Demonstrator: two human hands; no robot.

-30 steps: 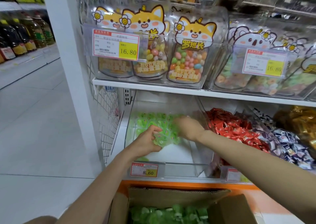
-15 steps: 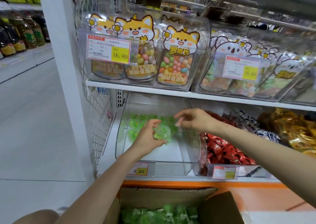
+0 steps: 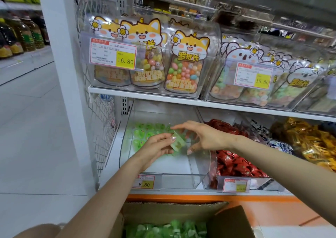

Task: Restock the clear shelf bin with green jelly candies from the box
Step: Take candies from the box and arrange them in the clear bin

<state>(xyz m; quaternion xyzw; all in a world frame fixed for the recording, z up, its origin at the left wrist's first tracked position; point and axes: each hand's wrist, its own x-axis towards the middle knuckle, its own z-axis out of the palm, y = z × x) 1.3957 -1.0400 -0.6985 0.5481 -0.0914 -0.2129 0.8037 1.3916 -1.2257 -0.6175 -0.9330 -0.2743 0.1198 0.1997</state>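
Inside the clear shelf bin point(image 3: 200, 162), low on the shelving, two hands are working over one green jelly cup point(image 3: 179, 143). The left hand point(image 3: 154, 147) pinches that cup between thumb and fingers. The right hand point(image 3: 206, 137) hovers just beside it, fingers spread, gripping nothing, its index finger stretched above the cup. Behind both hands a cluster of green jellies point(image 3: 145, 132) lies at the bin's back, too blurred to count. Below, one open cardboard box point(image 3: 174, 207) shows more green candies point(image 3: 163, 228). One price tag point(image 3: 144, 182) fronts the bin.
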